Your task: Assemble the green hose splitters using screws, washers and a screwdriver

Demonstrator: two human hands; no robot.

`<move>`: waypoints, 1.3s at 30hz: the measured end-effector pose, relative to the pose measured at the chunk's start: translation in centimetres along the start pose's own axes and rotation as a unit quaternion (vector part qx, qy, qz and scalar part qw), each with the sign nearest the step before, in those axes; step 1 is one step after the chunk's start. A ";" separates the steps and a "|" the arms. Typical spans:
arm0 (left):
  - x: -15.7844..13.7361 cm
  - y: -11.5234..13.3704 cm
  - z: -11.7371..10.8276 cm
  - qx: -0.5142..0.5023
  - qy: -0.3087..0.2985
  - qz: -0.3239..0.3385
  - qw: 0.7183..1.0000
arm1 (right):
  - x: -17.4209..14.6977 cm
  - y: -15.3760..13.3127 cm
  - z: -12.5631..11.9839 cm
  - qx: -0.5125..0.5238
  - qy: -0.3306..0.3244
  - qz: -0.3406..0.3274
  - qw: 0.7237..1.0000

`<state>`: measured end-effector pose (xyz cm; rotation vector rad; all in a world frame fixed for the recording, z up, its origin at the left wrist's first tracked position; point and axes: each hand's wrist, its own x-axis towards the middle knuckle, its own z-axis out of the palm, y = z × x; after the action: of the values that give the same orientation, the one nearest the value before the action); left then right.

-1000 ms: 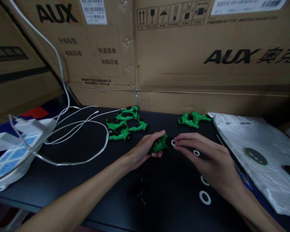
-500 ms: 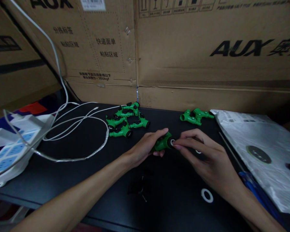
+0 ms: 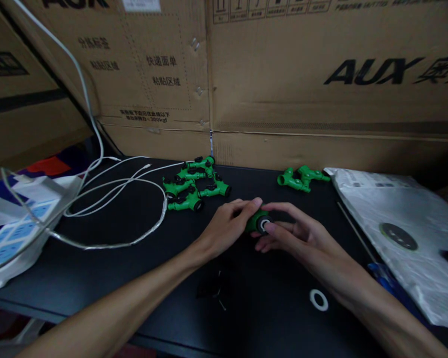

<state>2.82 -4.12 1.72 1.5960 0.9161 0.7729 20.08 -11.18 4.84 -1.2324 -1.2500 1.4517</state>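
Observation:
My left hand (image 3: 226,223) is closed around a green hose splitter (image 3: 252,223), its thumb along the top. Most of the splitter is hidden by the fingers. Its black threaded collar (image 3: 260,218) faces right, and a white ring washer (image 3: 262,226) shows inside the opening. The thumb of my right hand (image 3: 306,238) presses at that washer while its fingers curl behind and under the fitting. A loose white washer (image 3: 318,300) lies flat on the dark table, below my right wrist.
Several green splitters with black valve handles (image 3: 188,199) sit at the back centre; green fittings without visible collars (image 3: 300,178) lie back right. White cables (image 3: 123,244) and a power strip (image 3: 26,228) occupy the left. A silvery package (image 3: 388,209) lies right, cardboard boxes (image 3: 269,89) behind.
My right hand has gone from pinching with its fingertips at the collar to wrapping around the fitting, thumb on the washer. The collar has turned more toward me.

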 end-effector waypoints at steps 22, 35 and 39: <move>-1.3 0.6 0.6 0.114 0.025 0.086 0.989 | 0.6 2.1 -0.3 -0.099 0.115 -0.136 0.979; -1.4 0.3 0.8 0.138 0.034 0.111 0.984 | 0.6 1.8 0.6 -0.108 0.132 -0.182 0.968; -1.4 0.4 0.9 0.138 0.033 0.119 0.983 | 0.5 1.7 0.8 -0.112 0.131 -0.194 0.966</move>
<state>2.94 -5.84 1.85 1.9588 0.9204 0.8973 19.21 -11.07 3.14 -1.1954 -1.4026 0.8553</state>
